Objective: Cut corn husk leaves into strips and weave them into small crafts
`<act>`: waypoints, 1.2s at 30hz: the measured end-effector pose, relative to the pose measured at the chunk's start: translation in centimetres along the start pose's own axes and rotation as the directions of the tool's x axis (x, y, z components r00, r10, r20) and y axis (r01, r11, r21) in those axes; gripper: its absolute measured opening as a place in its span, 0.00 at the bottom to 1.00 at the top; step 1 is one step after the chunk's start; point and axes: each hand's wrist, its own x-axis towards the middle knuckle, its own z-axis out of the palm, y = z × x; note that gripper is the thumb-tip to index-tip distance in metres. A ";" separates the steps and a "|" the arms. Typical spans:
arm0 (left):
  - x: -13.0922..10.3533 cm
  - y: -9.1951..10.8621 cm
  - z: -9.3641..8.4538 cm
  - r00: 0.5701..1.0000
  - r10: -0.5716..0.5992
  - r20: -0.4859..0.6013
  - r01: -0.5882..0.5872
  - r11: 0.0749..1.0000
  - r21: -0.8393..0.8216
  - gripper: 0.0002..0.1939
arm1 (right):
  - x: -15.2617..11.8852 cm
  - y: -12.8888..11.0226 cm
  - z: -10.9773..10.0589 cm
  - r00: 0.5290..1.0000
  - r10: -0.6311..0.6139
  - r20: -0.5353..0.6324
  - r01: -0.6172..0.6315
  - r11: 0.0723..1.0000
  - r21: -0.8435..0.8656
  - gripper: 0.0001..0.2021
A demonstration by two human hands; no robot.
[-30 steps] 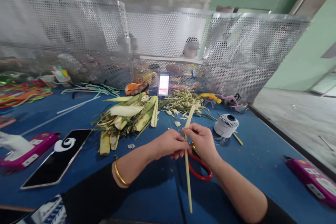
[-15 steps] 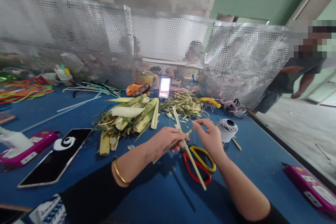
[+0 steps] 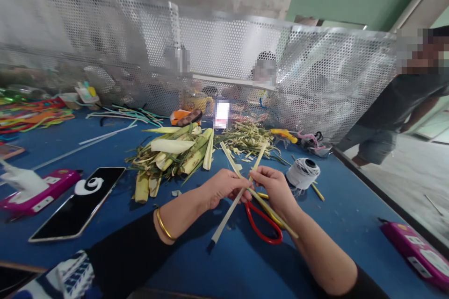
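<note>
Two narrow pale strips of what looks like dried husk cross in an X between my hands. One strip (image 3: pixel 286 225) slants down to the right, and the other strip (image 3: pixel 224 220) slants down to the left. My left hand (image 3: pixel 228 187) pinches them near the crossing, its thumb on top. With closed fingertips, my right hand (image 3: pixel 271 184) grips the strips just right of the crossing. Under the hands lie scissors (image 3: pixel 259 237) with a red and a yellow handle, their blades hidden. A spool of white thread (image 3: pixel 303 174) stands beyond my right hand.
Husk leaves (image 3: pixel 175 156) and shredded scraps (image 3: pixel 249 139) lie ahead. A phone (image 3: pixel 80 203) and a magenta power strip (image 3: pixel 44 191) are left; another power strip (image 3: pixel 414 252) is right. Perforated metal panels (image 3: pixel 224 51) border the blue table. A person (image 3: pixel 389 103) stands beyond it.
The strips now form a wide X; before, one long strip lay across with a short piece at my right fingertips. My right hand has moved left and down, close to my left.
</note>
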 end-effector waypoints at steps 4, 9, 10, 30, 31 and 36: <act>0.3 -0.1 -0.3 0.997 0.040 -0.059 -0.044 0.997 -0.061 0.14 | -0.1 -0.9 -0.7 0.953 -0.266 -0.147 0.196 0.907 -0.373 0.14; 0.9 -0.1 -1.1 0.988 0.099 -0.117 -0.130 0.948 -0.290 0.14 | -1.6 -3.2 -1.2 0.810 -0.578 -0.102 0.367 0.634 -0.681 0.15; 1.1 -0.1 -1.2 0.984 0.116 -0.133 -0.152 0.939 -0.308 0.14 | -1.9 -3.3 -0.9 0.836 -0.547 -0.041 0.365 0.610 -0.703 0.17; 0.8 -0.1 -0.2 0.969 0.065 -0.239 -0.146 0.929 -0.341 0.07 | -3.4 -0.6 2.7 0.965 -0.173 0.195 0.255 0.778 -0.574 0.18; 0.8 0.0 -0.4 0.969 0.060 -0.238 -0.140 0.932 -0.334 0.07 | -3.3 -0.8 2.5 0.957 -0.195 0.215 0.287 0.745 -0.603 0.19; 0.8 0.6 -1.0 0.965 0.047 -0.258 -0.133 0.937 -0.324 0.08 | -2.1 -1.7 0.3 0.860 -0.494 0.124 0.360 0.418 -0.834 0.16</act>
